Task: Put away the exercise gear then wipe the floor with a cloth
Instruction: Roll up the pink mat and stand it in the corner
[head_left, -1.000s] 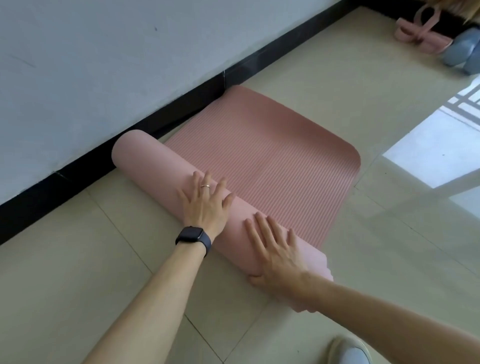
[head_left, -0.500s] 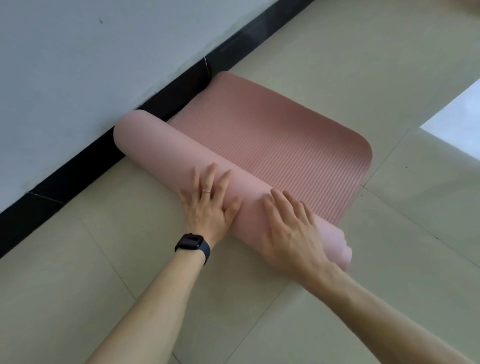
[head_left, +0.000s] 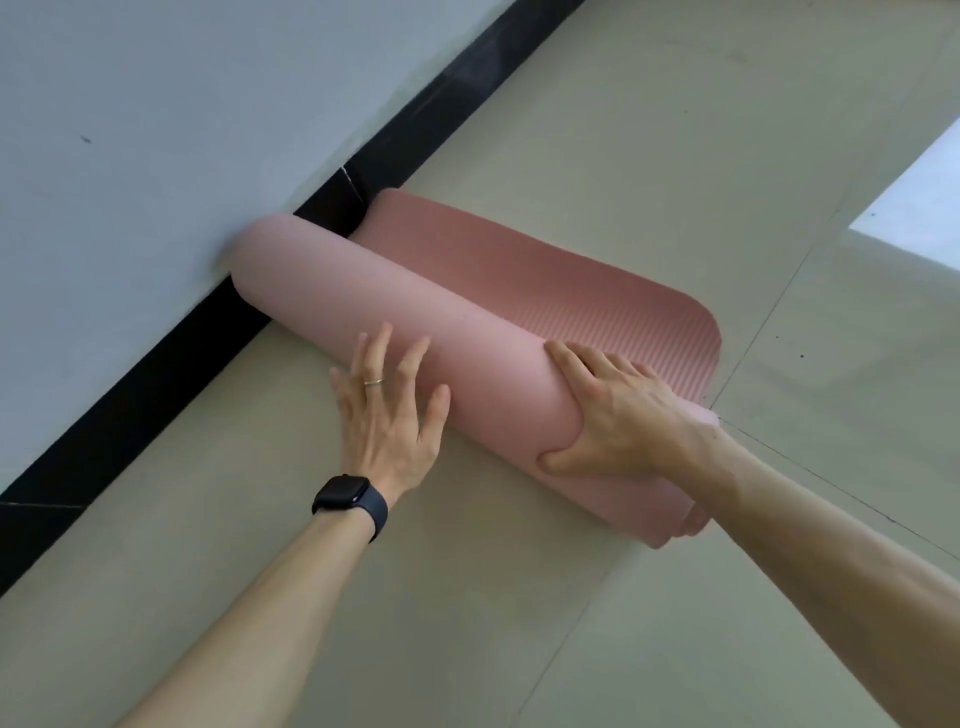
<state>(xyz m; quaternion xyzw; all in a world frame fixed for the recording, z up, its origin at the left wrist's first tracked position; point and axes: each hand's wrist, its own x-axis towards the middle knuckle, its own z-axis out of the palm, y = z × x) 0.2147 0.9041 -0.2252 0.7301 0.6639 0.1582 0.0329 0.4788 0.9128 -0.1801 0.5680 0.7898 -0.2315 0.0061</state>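
Observation:
A pink yoga mat (head_left: 363, 312) lies on the tiled floor, most of it wound into a thick roll. Only a short ribbed flat section (head_left: 597, 291) stays unrolled beyond the roll. My left hand (head_left: 387, 415), with a ring and a dark watch at the wrist, presses its straight, spread fingers against the roll's near side. My right hand (head_left: 618, 415) wraps over the top of the roll towards its right end. Its thumb digs into the near side.
The roll's far left end touches the white wall (head_left: 156, 130) above a black baseboard (head_left: 156, 374). Beige floor tiles (head_left: 675, 130) spread all around. A bright sunlit patch (head_left: 914, 208) lies at the right edge.
The roll has moved further along the mat and grown thicker, leaving less flat mat. My right hand has shifted from flat pressing to wrapping over the roll. The view came closer.

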